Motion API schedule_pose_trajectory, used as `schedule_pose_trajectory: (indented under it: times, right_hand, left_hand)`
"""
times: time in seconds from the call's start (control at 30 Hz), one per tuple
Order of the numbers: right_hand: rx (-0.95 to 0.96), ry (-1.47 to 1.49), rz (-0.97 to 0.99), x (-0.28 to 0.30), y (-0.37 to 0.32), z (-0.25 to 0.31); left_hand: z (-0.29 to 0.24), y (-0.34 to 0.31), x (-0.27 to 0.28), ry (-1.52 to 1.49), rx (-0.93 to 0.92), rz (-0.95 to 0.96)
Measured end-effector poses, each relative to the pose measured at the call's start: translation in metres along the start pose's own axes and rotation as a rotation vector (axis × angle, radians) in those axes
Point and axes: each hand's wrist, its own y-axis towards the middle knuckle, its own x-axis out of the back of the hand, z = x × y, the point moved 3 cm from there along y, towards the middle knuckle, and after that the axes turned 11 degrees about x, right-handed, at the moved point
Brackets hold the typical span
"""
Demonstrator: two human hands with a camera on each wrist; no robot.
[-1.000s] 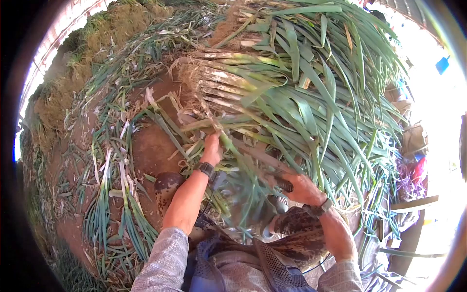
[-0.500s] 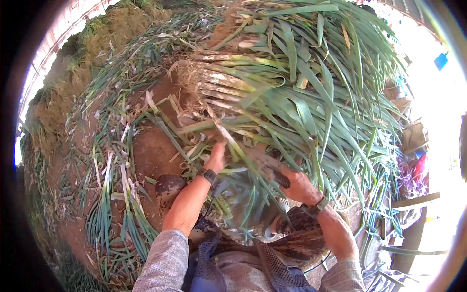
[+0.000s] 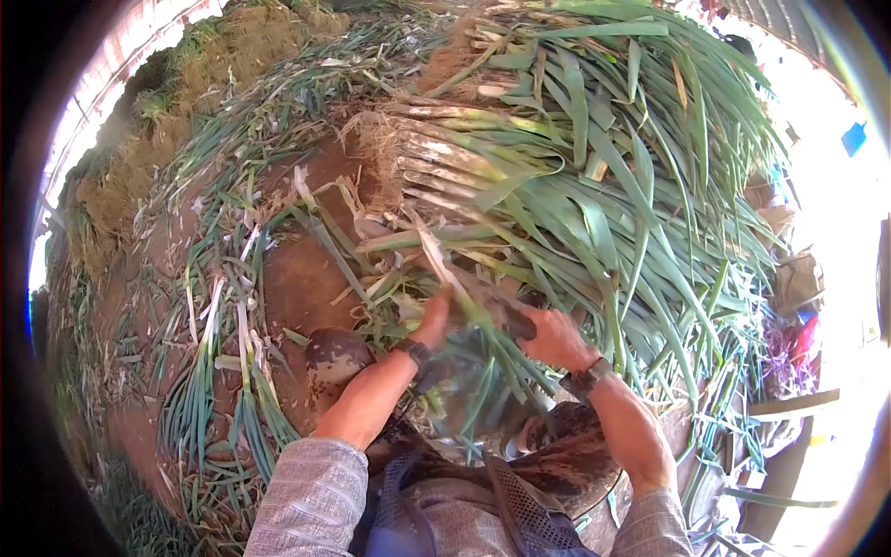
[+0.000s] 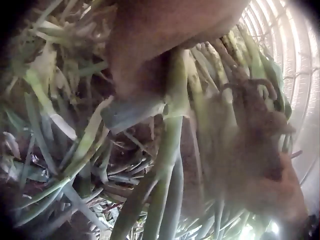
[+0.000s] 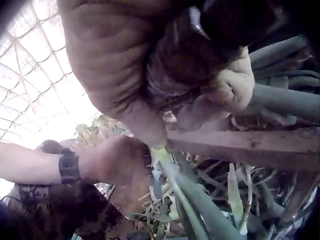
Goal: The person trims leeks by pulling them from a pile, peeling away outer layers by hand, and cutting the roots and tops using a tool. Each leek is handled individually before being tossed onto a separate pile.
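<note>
My left hand [image 3: 432,323] grips one green onion [image 3: 436,255], its pale root end pointing up and away and its green leaves hanging toward my legs. In the left wrist view the stalk [image 4: 172,100] passes out below the curled fingers. My right hand [image 3: 557,340], close beside it, holds a knife by its dark handle [image 5: 180,55]. The blade is blurred in the head view and lies close to the stalk. Right fingers curl round the handle in the right wrist view, where the left hand [image 5: 120,160] shows just below.
A large heap of green onions [image 3: 594,195] lies ahead and right, roots to the left. Trimmed onions [image 3: 209,371] lie on the dirt floor at left. Leaf scraps [image 3: 278,102] cover the ground behind. A purple-and-red bundle [image 3: 794,353] sits at far right.
My left hand has shifted right and slightly down with the green onion. The right hand with the knife has moved left and up, so the hands are closer together.
</note>
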Motion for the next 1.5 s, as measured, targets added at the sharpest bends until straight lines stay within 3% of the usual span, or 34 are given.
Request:
schedule_pose_trajectory:
  times: [0.17,0.23,0.37,0.43,0.53,0.57,0.63,0.7,0.73,0.8,0.83,0.9,1.0,1.13,1.2,1.23,1.33,1.4,1.47,1.5]
  right_hand:
    - [-0.018,-0.108,0.085,-0.016,0.027,-0.016]
    - [-0.074,-0.173,-0.029,-0.013,0.039,-0.012]
    - [-0.027,-0.072,0.046,-0.018,0.047,-0.001]
    - [-0.125,-0.119,0.05,-0.021,0.05,-0.008]
    - [-0.095,-0.05,-0.017,-0.017,0.049,-0.002]
    - [-0.096,-0.053,-0.016,-0.016,0.049,-0.002]
    - [-0.078,-0.036,-0.009,-0.015,0.047,-0.003]
    - [-0.057,-0.028,-0.025,-0.008,0.044,0.002]
    - [-0.028,-0.019,-0.04,-0.004,0.043,0.005]
    - [-0.019,-0.006,-0.03,-0.001,0.041,0.008]
    - [-0.01,0.008,-0.024,0.0,0.04,0.008]
    - [-0.018,-0.019,-0.005,-0.007,0.039,-0.007]
    - [0.002,-0.032,-0.018,-0.008,0.04,-0.013]
    - [0.004,-0.019,-0.022,-0.006,0.034,-0.015]
    - [0.004,-0.023,0.049,-0.003,0.031,-0.014]
    - [0.005,-0.027,0.11,-0.001,0.028,-0.013]
    - [0.082,-0.113,0.208,-0.004,0.018,-0.024]
    - [0.047,-0.11,0.107,0.001,0.014,-0.015]
    - [0.012,-0.105,0.006,0.013,0.012,0.003]
    - [0.055,-0.086,-0.084,0.023,0.011,0.015]
  left_hand:
    - [0.011,0.009,0.012,0.08,-0.019,0.024]
    - [0.011,-0.003,0.004,0.121,-0.014,-0.006]
    - [0.022,0.011,0.016,0.055,0.019,0.03]
    - [0.028,0.018,0.019,0.078,0.043,0.043]
    - [0.025,0.02,0.017,-0.002,-0.004,-0.006]
    - [0.032,0.05,0.04,0.435,-0.256,-0.263]
    - [0.025,0.049,0.04,0.876,-0.503,-0.512]
    - [-0.017,-0.001,0.013,0.829,-0.883,-0.864]
    - [-0.021,0.003,0.011,0.827,-0.882,-0.861]
    - [-0.023,0.014,0.017,0.502,-0.592,-0.729]
    - [-0.027,0.014,0.016,0.507,-0.593,-0.724]
    - [-0.028,0.015,0.014,0.033,-0.458,-0.412]
    - [-0.029,0.019,0.014,0.077,-0.345,-0.446]
    - [-0.04,0.009,0.013,0.093,-0.453,-0.476]
    - [-0.048,0.0,0.012,-0.09,-0.531,-0.377]
    - [-0.058,-0.02,-0.001,-0.215,-0.45,-0.258]
    - [-0.071,-0.036,0.014,-0.279,-0.406,-0.263]
    - [-0.069,-0.034,0.031,-0.149,-0.404,-0.236]
    - [-0.071,-0.037,0.03,-0.06,-0.518,-0.045]
    - [-0.073,-0.043,0.029,-0.021,-0.551,-0.053]
